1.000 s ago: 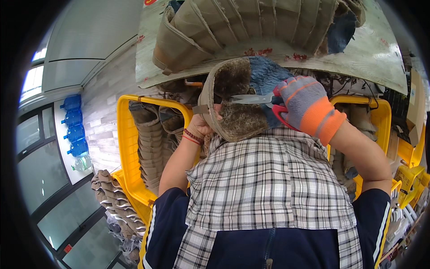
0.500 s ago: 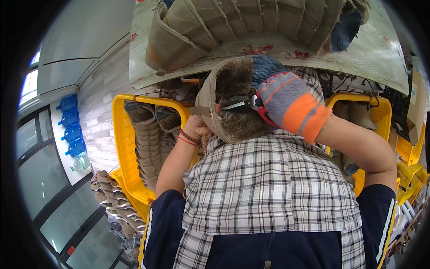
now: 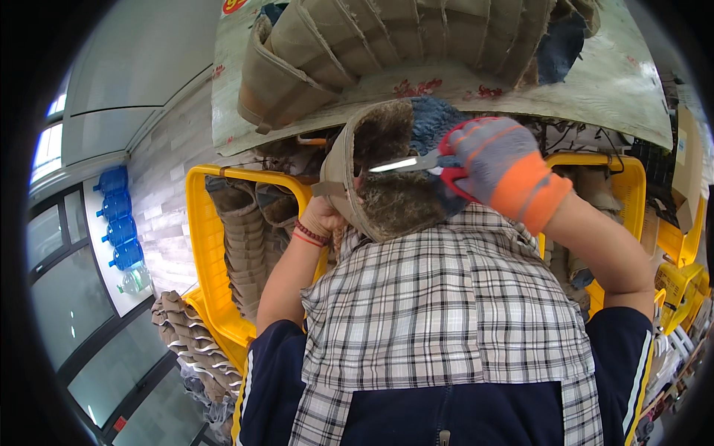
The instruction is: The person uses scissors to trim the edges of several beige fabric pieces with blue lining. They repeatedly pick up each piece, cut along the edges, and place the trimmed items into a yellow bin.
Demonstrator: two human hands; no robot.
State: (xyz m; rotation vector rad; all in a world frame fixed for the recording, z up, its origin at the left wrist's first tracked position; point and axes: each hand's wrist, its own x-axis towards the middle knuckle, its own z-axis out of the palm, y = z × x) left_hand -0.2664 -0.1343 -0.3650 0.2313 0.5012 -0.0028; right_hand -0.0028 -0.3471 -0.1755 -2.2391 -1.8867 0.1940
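Observation:
A tan boot upper (image 3: 390,202) with brown fuzzy lining and a blue textured patch lies tilted on my lap, its wide opening toward me. Round its left edge, by the strap tab, my left hand (image 3: 324,215) is closed on it; the fingertips are mostly hidden behind and inside. My right hand (image 3: 497,165), in a grey and orange knit glove, grips red-handled scissors (image 3: 407,164). Their blades point left across the opening, over the lining, with the tips close to where my left fingers hold the edge.
On the table (image 3: 632,104) ahead sits a nested row of tan boot uppers (image 3: 416,37). Yellow baskets stand at my left (image 3: 208,260) and right (image 3: 632,201), holding more uppers. Another pile (image 3: 186,327) lies at the lower left. Blue water jugs (image 3: 119,208) line the far left.
My right hand and the scissors have shifted to the right, drawing back somewhat from the lining. My left hand still holds the boot upper in nearly the same place.

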